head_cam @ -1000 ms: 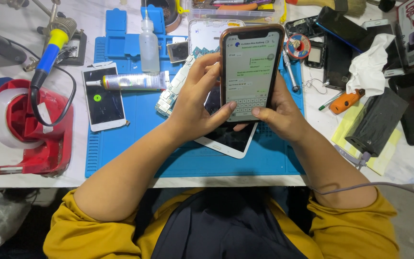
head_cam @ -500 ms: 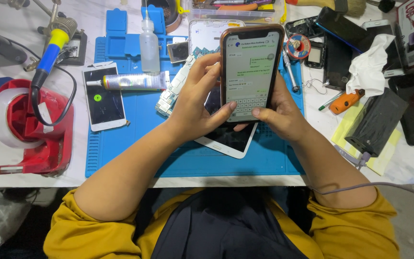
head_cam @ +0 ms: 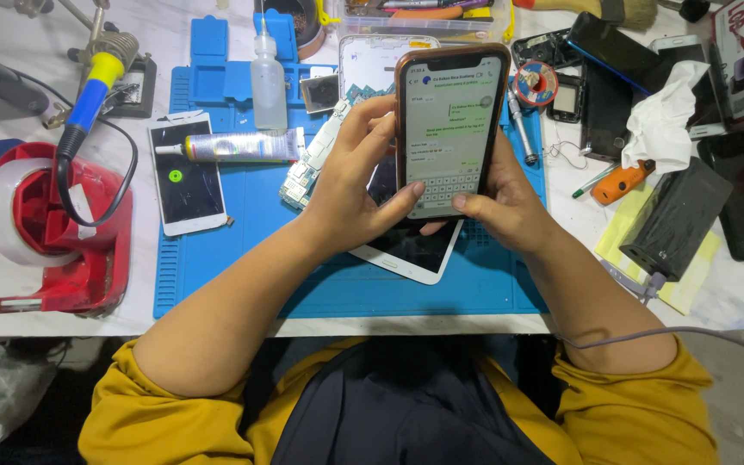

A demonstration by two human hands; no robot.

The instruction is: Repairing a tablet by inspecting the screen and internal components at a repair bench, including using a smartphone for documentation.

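Glossy glass phone [head_cam: 451, 120]; matt blue rubbery mat [head_cam: 251, 258].

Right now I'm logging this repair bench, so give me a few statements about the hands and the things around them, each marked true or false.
1. Both hands hold the lit phone above the blue mat. True; the left hand and right hand have their thumbs on its screen.
2. The red tape dispenser sits on the person's right. False; it is on the left.
3. A white phone with a cracked screen lies on the mat's left side. True.
4. The glue tube stands upright. False; it lies on its side.
5. The clear bottle lies flat. False; it stands upright.
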